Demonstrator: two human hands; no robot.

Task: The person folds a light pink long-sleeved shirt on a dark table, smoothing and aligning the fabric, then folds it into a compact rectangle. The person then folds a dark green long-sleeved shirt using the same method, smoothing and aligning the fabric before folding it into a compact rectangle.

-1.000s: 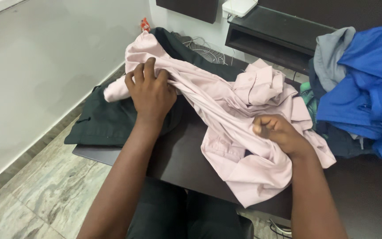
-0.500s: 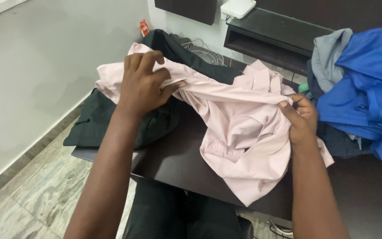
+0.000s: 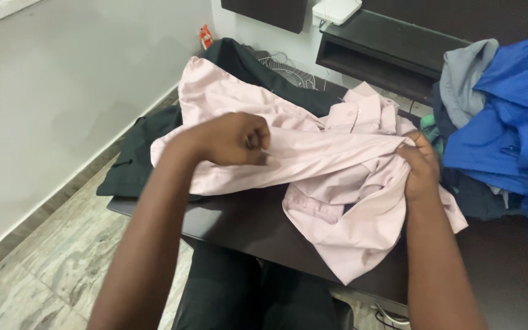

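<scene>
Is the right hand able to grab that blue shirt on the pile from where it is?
Probably yes. The right hand sits just beside the blue shirt, with nothing between them, but it is gripping the pink shirt and would have to let go first.

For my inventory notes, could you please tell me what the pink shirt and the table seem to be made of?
Pink shirt: likely thin woven cotton or blend, matte; it creases softly. Table: probably dark laminate or wood veneer, smooth with a faint sheen.
</scene>
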